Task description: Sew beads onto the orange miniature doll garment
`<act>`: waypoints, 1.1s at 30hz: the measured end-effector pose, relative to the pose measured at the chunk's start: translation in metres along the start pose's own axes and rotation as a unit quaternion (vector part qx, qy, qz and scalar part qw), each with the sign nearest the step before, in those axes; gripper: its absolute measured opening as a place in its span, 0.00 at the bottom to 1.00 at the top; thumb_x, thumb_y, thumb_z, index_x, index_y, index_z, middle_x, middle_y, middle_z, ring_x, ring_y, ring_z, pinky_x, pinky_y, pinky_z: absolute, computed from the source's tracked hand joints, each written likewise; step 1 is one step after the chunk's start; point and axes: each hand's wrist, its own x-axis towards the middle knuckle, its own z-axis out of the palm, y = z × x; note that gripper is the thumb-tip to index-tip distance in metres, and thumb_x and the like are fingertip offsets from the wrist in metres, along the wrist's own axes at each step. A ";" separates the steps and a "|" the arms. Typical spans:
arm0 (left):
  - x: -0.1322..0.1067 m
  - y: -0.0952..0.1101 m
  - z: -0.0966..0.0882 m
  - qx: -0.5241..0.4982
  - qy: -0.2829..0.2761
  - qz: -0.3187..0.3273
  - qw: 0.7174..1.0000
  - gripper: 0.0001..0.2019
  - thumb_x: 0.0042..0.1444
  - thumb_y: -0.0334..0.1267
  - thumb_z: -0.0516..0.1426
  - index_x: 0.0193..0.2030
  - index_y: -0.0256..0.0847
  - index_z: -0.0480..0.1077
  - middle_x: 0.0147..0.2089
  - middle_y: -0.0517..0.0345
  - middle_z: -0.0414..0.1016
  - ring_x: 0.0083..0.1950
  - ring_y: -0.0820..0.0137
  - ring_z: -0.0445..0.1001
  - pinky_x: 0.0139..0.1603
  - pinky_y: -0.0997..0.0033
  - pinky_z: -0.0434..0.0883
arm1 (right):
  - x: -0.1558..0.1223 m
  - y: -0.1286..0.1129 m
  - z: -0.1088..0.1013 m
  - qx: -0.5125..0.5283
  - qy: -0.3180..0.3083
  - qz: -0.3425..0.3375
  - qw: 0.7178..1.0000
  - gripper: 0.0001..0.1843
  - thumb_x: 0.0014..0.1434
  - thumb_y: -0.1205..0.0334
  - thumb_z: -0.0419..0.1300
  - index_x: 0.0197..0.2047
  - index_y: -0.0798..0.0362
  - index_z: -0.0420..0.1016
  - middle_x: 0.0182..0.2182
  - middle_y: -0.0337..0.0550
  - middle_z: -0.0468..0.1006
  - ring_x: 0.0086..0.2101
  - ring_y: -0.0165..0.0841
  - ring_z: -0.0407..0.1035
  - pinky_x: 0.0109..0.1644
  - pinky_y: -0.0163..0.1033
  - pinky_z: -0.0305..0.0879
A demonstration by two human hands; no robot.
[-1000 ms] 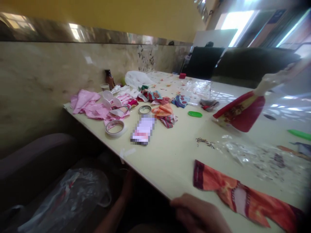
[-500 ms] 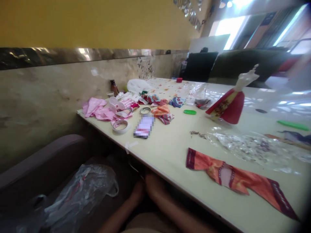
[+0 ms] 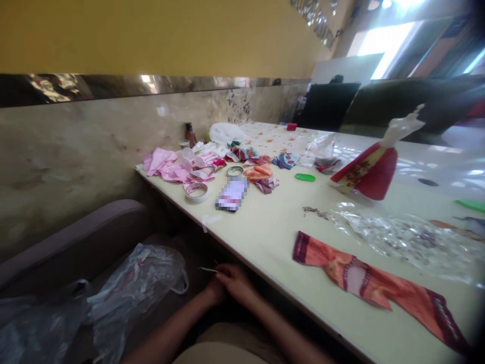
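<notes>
Both hands meet low in the middle of the view, just below the table's near edge. My right hand (image 3: 235, 282) is closed, its fingertips pinching a thin white strand (image 3: 207, 269) whose end sticks out to the left. Under and beside it lies my left hand (image 3: 215, 290), its fingers mostly hidden. On the table to the right lies an orange cloth piece (image 3: 329, 258) with dark red patterned borders and an opening in its middle. Behind that, a small dress form (image 3: 403, 126) wears a red skirt (image 3: 379, 174) with a yellow panel and leans to the right.
On the white table (image 3: 261, 237) are a phone (image 3: 232, 194), a tape roll (image 3: 196, 193), pink cloth (image 3: 166, 166), cloth scraps (image 3: 287, 161), a green clipper-like tool (image 3: 305, 177) and clear plastic with shiny bits (image 3: 401, 237). A plastic bag (image 3: 140, 283) lies on the dark seat at left.
My hands have come up slightly and show more clearly, with the white strand now visible at the right fingertips. The view has turned a little left, so the table things appear farther right.
</notes>
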 end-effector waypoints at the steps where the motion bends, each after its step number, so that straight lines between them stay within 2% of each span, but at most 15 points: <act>1: -0.004 0.003 -0.002 -0.010 0.013 -0.001 1.000 0.12 0.64 0.42 0.54 0.51 0.45 0.71 0.56 0.50 0.70 0.52 0.65 0.71 0.52 0.61 0.73 | -0.001 -0.001 -0.001 -0.006 0.009 0.004 1.000 0.13 0.61 0.60 0.54 0.45 0.52 0.76 0.42 0.44 0.80 0.44 0.36 0.73 0.48 0.40 0.66; 5: -0.027 0.022 -0.012 -0.086 0.038 -0.006 0.996 0.11 0.55 0.28 0.59 0.45 0.39 0.75 0.51 0.49 0.76 0.55 0.62 0.73 0.56 0.67 0.70 | -0.007 -0.001 -0.008 -0.046 0.039 0.013 0.998 0.16 0.64 0.58 0.48 0.40 0.54 0.75 0.37 0.46 0.79 0.38 0.36 0.71 0.41 0.38 0.63; 7: -0.039 0.038 -0.021 -0.136 0.056 -0.017 0.989 0.13 0.57 0.31 0.55 0.48 0.35 0.74 0.49 0.45 0.77 0.53 0.58 0.75 0.55 0.57 0.72 | -0.013 0.000 -0.012 -0.065 0.025 -0.005 0.998 0.16 0.64 0.58 0.47 0.38 0.54 0.75 0.34 0.44 0.78 0.35 0.34 0.70 0.38 0.36 0.60; 8: -0.043 0.047 -0.026 -0.160 0.073 -0.017 0.984 0.13 0.59 0.32 0.53 0.48 0.32 0.73 0.47 0.43 0.78 0.50 0.58 0.77 0.54 0.56 0.72 | -0.019 0.000 -0.014 -0.075 0.007 -0.018 0.997 0.16 0.63 0.58 0.48 0.36 0.54 0.75 0.32 0.43 0.78 0.34 0.33 0.69 0.35 0.35 0.59; 10: -0.048 0.070 -0.037 -0.200 0.118 -0.005 0.973 0.14 0.62 0.33 0.49 0.47 0.30 0.72 0.38 0.46 0.79 0.39 0.65 0.80 0.46 0.63 0.76 | -0.031 0.001 -0.016 -0.098 -0.044 -0.046 0.993 0.13 0.60 0.59 0.52 0.30 0.54 0.76 0.27 0.40 0.76 0.29 0.31 0.67 0.31 0.34 0.54; 12: -0.049 0.095 -0.047 -0.224 0.160 0.014 0.961 0.15 0.64 0.32 0.45 0.45 0.30 0.71 0.26 0.54 0.75 0.24 0.73 0.74 0.32 0.73 0.76 | -0.045 0.003 -0.020 -0.124 -0.097 -0.070 0.985 0.11 0.56 0.61 0.56 0.26 0.53 0.75 0.22 0.38 0.74 0.25 0.29 0.63 0.27 0.34 0.49; 14: -0.050 0.122 -0.054 -0.233 0.187 0.036 0.954 0.15 0.66 0.31 0.42 0.45 0.31 0.69 0.22 0.58 0.70 0.17 0.77 0.67 0.21 0.79 0.70 | -0.057 0.006 -0.025 -0.148 -0.129 -0.084 0.977 0.09 0.53 0.63 0.58 0.24 0.53 0.76 0.20 0.38 0.73 0.23 0.28 0.61 0.27 0.34 0.47; 16: -0.053 0.149 -0.057 -0.230 0.205 0.064 0.949 0.16 0.68 0.32 0.40 0.42 0.32 0.68 0.20 0.62 0.66 0.14 0.81 0.61 0.15 0.84 0.63 | -0.065 0.010 -0.030 -0.162 -0.137 -0.086 0.973 0.08 0.52 0.64 0.58 0.24 0.52 0.77 0.21 0.38 0.75 0.23 0.28 0.61 0.27 0.34 0.47; 19: -0.065 0.189 -0.059 -0.211 0.221 0.123 0.944 0.16 0.69 0.33 0.40 0.39 0.35 0.67 0.16 0.67 0.56 0.12 0.82 0.52 0.11 0.87 0.52 | -0.068 0.017 -0.039 -0.177 -0.128 -0.069 0.973 0.09 0.54 0.63 0.58 0.28 0.51 0.79 0.24 0.38 0.77 0.24 0.29 0.63 0.27 0.33 0.50; 23: -0.089 0.241 -0.061 -0.180 0.219 0.214 0.935 0.19 0.70 0.44 0.43 0.34 0.35 0.64 0.14 0.69 0.56 0.14 0.85 0.51 0.16 0.92 0.47 | -0.064 0.021 -0.043 -0.196 -0.127 -0.047 0.971 0.08 0.53 0.63 0.59 0.30 0.51 0.81 0.26 0.39 0.79 0.25 0.30 0.65 0.29 0.33 0.54; 26: -0.105 0.270 -0.056 -0.156 0.221 0.267 0.925 0.19 0.69 0.45 0.45 0.30 0.34 0.62 0.12 0.70 0.52 0.15 0.87 0.45 0.22 0.92 0.40 | -0.062 0.012 -0.040 -0.200 -0.113 -0.054 0.972 0.09 0.54 0.65 0.58 0.34 0.52 0.80 0.33 0.43 0.80 0.32 0.33 0.70 0.35 0.34 0.59; 28: -0.114 0.281 -0.047 -0.071 0.240 0.309 0.917 0.24 0.69 0.48 0.40 0.30 0.33 0.62 0.12 0.69 0.49 0.15 0.88 0.41 0.25 0.92 0.38 | -0.065 -0.001 -0.039 -0.190 -0.103 -0.073 0.974 0.12 0.56 0.67 0.56 0.38 0.52 0.80 0.39 0.45 0.80 0.38 0.34 0.71 0.40 0.35 0.60; 29: -0.118 0.284 -0.040 -0.041 0.258 0.326 0.908 0.24 0.69 0.46 0.38 0.31 0.33 0.63 0.12 0.69 0.46 0.15 0.88 0.39 0.25 0.92 0.37 | -0.068 -0.010 -0.041 -0.181 -0.098 -0.081 0.975 0.13 0.57 0.68 0.54 0.41 0.52 0.79 0.41 0.45 0.80 0.39 0.34 0.71 0.41 0.35 0.60; 31: -0.124 0.284 -0.023 0.017 0.260 0.304 0.916 0.19 0.69 0.42 0.41 0.35 0.33 0.66 0.14 0.70 0.48 0.15 0.89 0.42 0.24 0.93 0.39 | -0.079 -0.032 -0.049 -0.155 -0.103 -0.096 0.978 0.15 0.61 0.66 0.51 0.43 0.52 0.79 0.41 0.44 0.80 0.39 0.32 0.71 0.41 0.33 0.61; 33: -0.128 0.280 -0.004 0.066 0.250 0.274 0.927 0.16 0.69 0.38 0.45 0.39 0.32 0.70 0.16 0.70 0.53 0.15 0.90 0.47 0.22 0.94 0.43 | -0.096 -0.059 -0.064 -0.126 -0.128 -0.110 0.978 0.16 0.64 0.63 0.49 0.44 0.50 0.78 0.35 0.39 0.80 0.34 0.29 0.71 0.36 0.30 0.62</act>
